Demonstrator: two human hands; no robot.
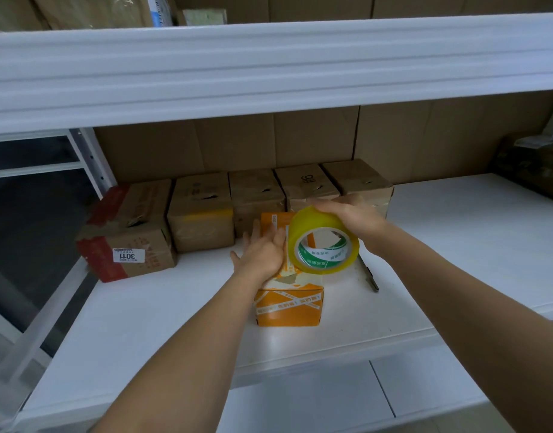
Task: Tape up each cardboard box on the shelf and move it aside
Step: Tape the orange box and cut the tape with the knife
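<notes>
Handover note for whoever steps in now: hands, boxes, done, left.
Left hand: flat, fingers straight, pressing the top of the orange box.
Right hand: grips the yellow tape roll, held on edge over that box.
Orange box sits mid-shelf, in front of five brown boxes lined up at the back.
A pen lies right of the box.
Done: back row looks taped.
Left: finish taping the orange box, move it aside.

Evenly and softly lit from above, with faint shadows under the boxes (225,210). Mild sheen on the white shelf (456,245). Bowed lines at the edges from the wide lens. Slight blur throughout, dim at far right.
</notes>
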